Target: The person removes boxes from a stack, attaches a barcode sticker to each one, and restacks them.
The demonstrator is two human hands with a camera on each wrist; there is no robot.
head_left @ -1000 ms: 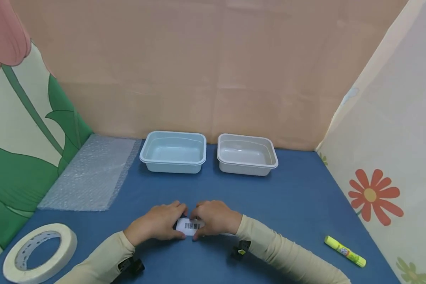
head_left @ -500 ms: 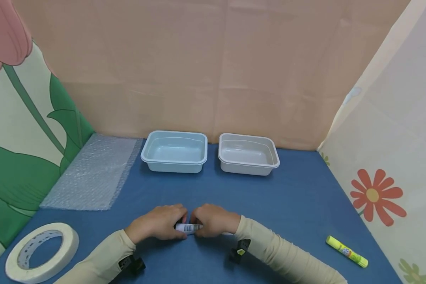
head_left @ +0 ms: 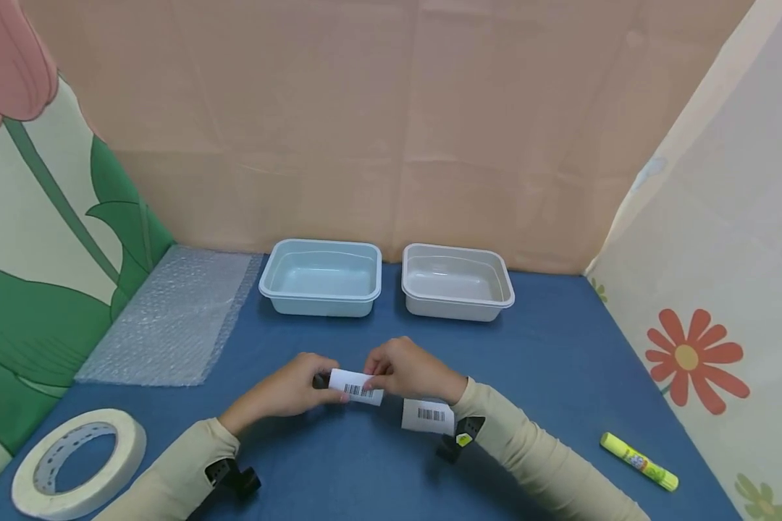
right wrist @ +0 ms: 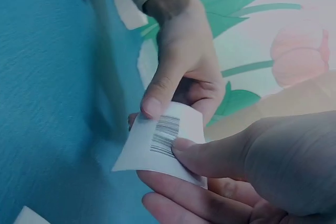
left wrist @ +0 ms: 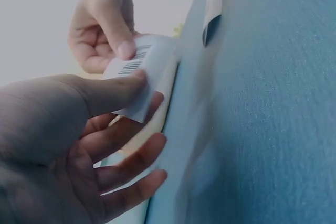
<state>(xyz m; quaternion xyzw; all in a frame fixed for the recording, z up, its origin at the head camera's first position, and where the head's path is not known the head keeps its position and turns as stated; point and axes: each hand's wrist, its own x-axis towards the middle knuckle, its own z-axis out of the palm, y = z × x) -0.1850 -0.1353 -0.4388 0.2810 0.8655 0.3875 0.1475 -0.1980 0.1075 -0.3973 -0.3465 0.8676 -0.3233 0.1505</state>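
Note:
A white paper label (head_left: 344, 378) with a black barcode is pinched between both hands above the blue table. My left hand (head_left: 289, 388) holds its left end, thumb on the printed face and fingers behind. With thumb and fingers, my right hand (head_left: 413, 370) pinches its right part, the thumb beside the barcode. In the right wrist view the label (right wrist: 137, 153) bends in a gentle curve. A second barcode label (head_left: 428, 417) lies on the table below the right wrist; in the left wrist view this second label (left wrist: 213, 6) looks curled.
A blue tub (head_left: 321, 307) and a pale grey tub (head_left: 452, 311) stand at the back. Bubble wrap (head_left: 169, 318) lies at the back left. A roll of masking tape (head_left: 127, 456) is at the front left, a yellow-green glue stick (head_left: 640, 462) at the right.
Both hands have moved up and away from the body, raising the label. The right hand has shifted right, and the second label now shows on the table beneath the wrist.

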